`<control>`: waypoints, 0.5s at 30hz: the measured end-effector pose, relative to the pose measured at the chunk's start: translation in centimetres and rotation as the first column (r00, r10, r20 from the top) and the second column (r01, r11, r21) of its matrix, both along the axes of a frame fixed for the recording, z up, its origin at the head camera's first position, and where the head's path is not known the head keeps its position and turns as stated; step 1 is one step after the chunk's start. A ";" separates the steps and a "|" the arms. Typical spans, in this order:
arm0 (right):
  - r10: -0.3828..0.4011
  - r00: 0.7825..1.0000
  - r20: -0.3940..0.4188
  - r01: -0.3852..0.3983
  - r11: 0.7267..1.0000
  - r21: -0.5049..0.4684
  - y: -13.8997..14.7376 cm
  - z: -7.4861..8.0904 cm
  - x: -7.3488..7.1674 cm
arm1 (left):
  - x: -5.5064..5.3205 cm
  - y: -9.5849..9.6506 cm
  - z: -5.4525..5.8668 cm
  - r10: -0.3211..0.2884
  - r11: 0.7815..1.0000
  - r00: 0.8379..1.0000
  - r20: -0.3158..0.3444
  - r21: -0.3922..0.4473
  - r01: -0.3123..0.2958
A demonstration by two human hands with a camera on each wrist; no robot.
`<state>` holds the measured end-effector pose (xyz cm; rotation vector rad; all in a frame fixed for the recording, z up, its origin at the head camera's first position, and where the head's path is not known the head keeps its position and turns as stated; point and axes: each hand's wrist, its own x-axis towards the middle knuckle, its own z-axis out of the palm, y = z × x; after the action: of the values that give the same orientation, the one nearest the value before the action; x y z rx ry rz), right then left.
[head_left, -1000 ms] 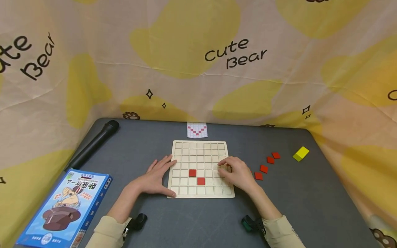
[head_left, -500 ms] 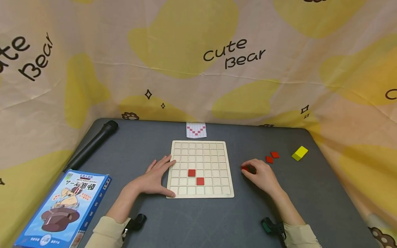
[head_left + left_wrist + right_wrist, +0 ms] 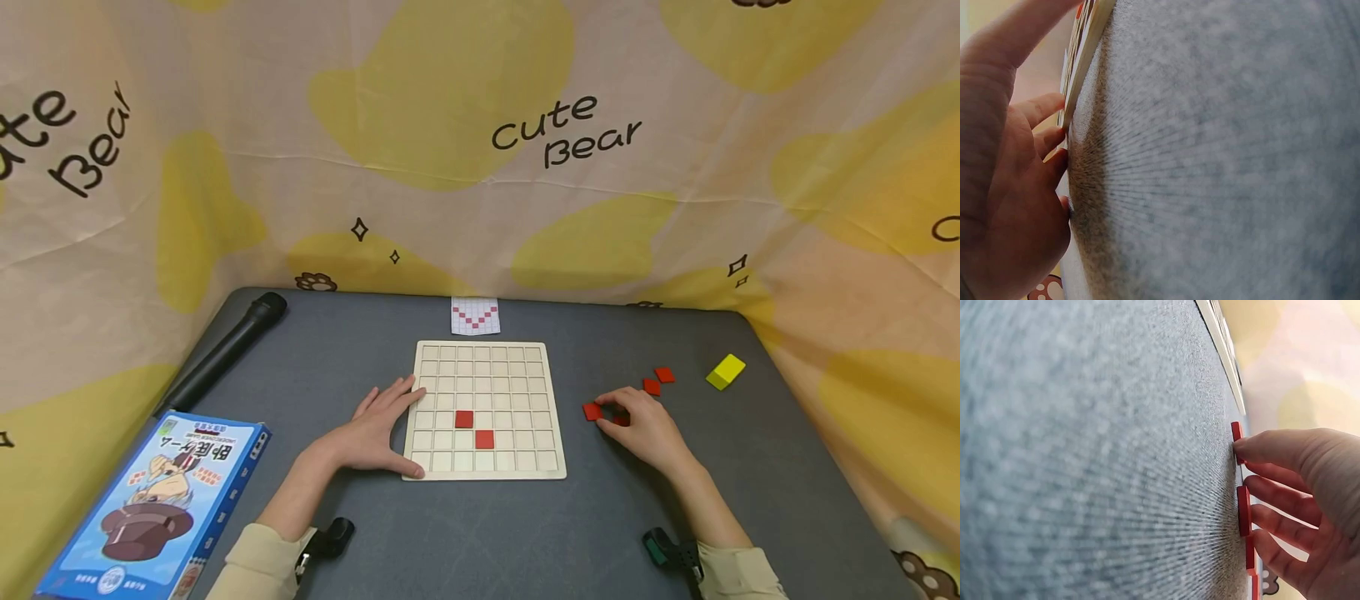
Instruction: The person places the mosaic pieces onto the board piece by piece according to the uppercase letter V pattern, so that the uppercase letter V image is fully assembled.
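Observation:
My left hand (image 3: 371,433) lies spread along the left side of a pale gridded board (image 3: 520,459), its thumb at the near corner and its fingertips over the side edge. Two red square tiles (image 3: 464,419) sit diagonally in the board's cells. To the right of the board, my right hand (image 3: 643,429) is low over the table with bent, parted fingers. A red tile (image 3: 592,412) lies just left of its fingertips; in the right wrist view the thumb overlaps that tile (image 3: 1237,430). Another red tile (image 3: 621,421) shows partly under the hand.
Two more red tiles (image 3: 652,387) lie beyond the right hand, with a yellow block (image 3: 726,372) farther right. A pattern card (image 3: 476,317) with a pink V stands behind the board. At left are a black microphone (image 3: 225,350) and a blue game box (image 3: 150,508).
My right hand has left the board for the tiles at right, then shifted slightly right while its thumb and finger parted. A red tile shows left of its fingertips. The left hand has stayed put.

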<state>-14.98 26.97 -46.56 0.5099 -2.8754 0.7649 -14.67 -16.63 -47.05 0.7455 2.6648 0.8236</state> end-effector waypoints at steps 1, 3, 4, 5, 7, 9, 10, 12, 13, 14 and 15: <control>0.001 1.000 0.003 -0.001 1.000 0.001 0.0 0.0 0.0 | 0.0 0.0 0.0 0.000 1.000 1.000 0.003 -0.003 0.000; 0.000 1.000 0.004 0.000 1.000 0.002 0.0 0.0 -0.1 | 0.0 -0.1 0.0 0.001 1.000 1.000 0.001 -0.004 -0.001; 0.000 1.000 0.000 0.000 1.000 0.003 -0.1 0.0 -0.1 | 0.0 -0.1 0.0 0.002 1.000 1.000 0.003 -0.004 -0.002; 0.000 1.000 -0.003 0.000 1.000 0.002 -0.1 0.0 -0.1 | 0.0 -0.1 0.0 0.003 1.000 1.000 0.005 -0.007 -0.003; -0.005 1.000 -0.014 0.005 1.000 0.008 -0.2 -0.1 -0.1 | 0.0 -0.1 -0.1 0.005 1.000 1.000 0.007 -0.011 -0.005; -0.009 1.000 -0.024 0.009 1.000 0.014 -0.2 -0.2 -0.1 | 0.0 -0.1 -0.1 0.005 1.000 1.000 0.010 -0.012 -0.005; -0.010 1.000 -0.028 0.010 1.000 0.016 -0.3 -0.2 -0.1 | 0.0 -0.1 -0.1 0.005 1.000 1.000 0.012 -0.011 -0.005; -0.016 0.999 -0.034 0.016 1.000 0.018 -0.5 -0.2 -0.2 | 0.0 0.0 0.0 0.005 1.000 1.000 0.014 -0.016 -0.005; -0.014 0.999 -0.036 0.015 1.000 0.013 -0.6 -0.2 -0.2 | 0.0 0.0 0.0 0.006 1.000 1.000 0.015 -0.018 -0.006; -0.010 0.999 -0.037 0.011 1.000 0.007 -0.8 -0.1 -0.2 | 0.0 0.1 0.0 0.007 1.000 1.000 0.015 -0.020 -0.007; -0.011 0.999 -0.035 0.011 1.000 0.000 -1.0 -0.1 -0.3 | 0.0 0.1 0.0 0.009 1.000 1.000 0.016 -0.024 -0.009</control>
<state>-15.25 25.97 -46.61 0.5017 -2.8442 0.7459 -14.71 -16.54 -47.08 0.7191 2.6609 0.7948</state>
